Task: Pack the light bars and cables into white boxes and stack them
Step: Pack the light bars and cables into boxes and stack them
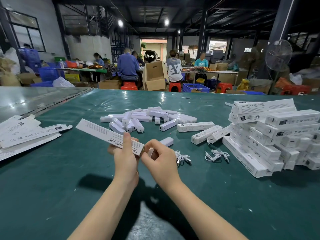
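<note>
Left hand: the left hand grips the white box close to its near end. The thumb lies on the top face and the other fingers are curled under the box.
Right hand: the right hand pinches the near end of the same box between thumb and index finger. The other fingers are bent loosely below.
White box: it is held in the air above the green table cover, with its far end pointing to the upper left. The printed side faces up. Whether the end flap is closed, I cannot tell.
Single light bar: one white light bar lies on the cover just behind the right hand, partly hidden by it.
Pile of light bars: the pile of light bars lies loose in the middle of the table, beyond both hands.
Cables: one white cable bundle lies just right of the right hand. A second cable bundle lies nearer to the stack.
Stack of boxes: the stack of boxes stands at the right side, in several crossing layers.
Loose boxes: a few loose boxes lie between the pile and the stack.
Flat cartons: unfolded flat cartons lie at the left edge of the table.
</note>
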Demonstrator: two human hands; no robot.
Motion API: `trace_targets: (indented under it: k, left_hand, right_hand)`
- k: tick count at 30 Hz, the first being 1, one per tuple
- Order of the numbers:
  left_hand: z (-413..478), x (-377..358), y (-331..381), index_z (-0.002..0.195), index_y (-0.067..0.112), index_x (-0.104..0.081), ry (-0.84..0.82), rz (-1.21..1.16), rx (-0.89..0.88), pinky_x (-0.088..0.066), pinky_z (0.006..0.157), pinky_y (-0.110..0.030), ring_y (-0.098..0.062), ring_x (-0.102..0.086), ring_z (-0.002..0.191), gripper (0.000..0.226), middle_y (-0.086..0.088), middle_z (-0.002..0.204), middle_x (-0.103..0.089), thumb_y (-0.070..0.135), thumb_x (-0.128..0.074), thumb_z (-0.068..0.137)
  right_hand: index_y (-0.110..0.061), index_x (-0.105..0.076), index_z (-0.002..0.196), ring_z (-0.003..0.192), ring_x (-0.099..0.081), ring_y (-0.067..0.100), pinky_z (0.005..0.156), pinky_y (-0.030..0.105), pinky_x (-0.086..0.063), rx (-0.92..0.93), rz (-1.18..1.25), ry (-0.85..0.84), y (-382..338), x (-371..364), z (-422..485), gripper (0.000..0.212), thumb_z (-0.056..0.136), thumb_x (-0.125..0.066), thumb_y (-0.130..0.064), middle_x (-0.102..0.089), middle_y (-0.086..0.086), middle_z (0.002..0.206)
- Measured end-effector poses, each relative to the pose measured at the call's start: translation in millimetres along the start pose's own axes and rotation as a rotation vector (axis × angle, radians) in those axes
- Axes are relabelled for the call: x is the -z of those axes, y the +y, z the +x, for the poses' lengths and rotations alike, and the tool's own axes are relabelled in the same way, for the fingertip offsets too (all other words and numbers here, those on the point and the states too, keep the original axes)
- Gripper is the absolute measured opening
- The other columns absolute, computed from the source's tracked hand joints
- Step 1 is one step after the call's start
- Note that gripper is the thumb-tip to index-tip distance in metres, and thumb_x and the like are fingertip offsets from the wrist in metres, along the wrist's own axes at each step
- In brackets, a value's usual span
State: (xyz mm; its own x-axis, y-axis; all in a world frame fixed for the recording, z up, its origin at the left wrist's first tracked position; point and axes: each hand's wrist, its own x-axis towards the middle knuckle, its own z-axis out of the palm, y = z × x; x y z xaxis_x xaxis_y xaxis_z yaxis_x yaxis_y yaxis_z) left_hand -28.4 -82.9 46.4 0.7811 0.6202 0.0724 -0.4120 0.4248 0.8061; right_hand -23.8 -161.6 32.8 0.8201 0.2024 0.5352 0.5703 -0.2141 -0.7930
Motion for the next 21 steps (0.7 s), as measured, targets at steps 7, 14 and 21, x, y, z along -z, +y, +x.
trace_targets:
  k: [7,14,21]
  left_hand:
    - [2.7,4.0,0.0,0.107,0.014,-0.029,-0.028,-0.009,0.002,-0.044,0.046,-0.013,-0.003,-0.051,0.049,0.016,0.001,0.072,-0.047,0.010,-0.040,0.097]
    - [5.0,8.9,-1.9,0.112,0.007,-0.041,-0.201,0.081,0.042,-0.050,0.050,-0.018,-0.012,-0.055,0.065,0.016,-0.006,0.081,-0.052,0.006,-0.044,0.096]
    - [3.5,11.6,-0.9,0.092,0.003,-0.055,-0.251,0.092,0.101,-0.052,0.057,-0.025,-0.022,-0.060,0.071,0.006,-0.009,0.082,-0.062,0.004,-0.049,0.093]
  right_hand:
    - [-0.007,-0.070,0.073,0.051,-0.041,0.006,0.054,0.017,-0.030,0.060,0.090,0.037,0.9,-3.0,-0.7,0.018,0.073,-0.060,-0.022,-0.054,0.011,0.061]
    - [-0.018,-0.055,0.067,0.051,-0.043,0.005,0.050,0.031,-0.047,-0.095,0.304,0.007,0.3,1.5,1.9,0.007,0.075,-0.054,-0.018,-0.050,-0.012,0.056]
    - [-0.014,-0.042,0.090,0.047,-0.052,0.004,0.053,0.021,-0.052,-0.239,0.596,-0.053,7.4,7.3,8.0,0.022,0.089,-0.050,0.006,-0.048,-0.001,0.060]
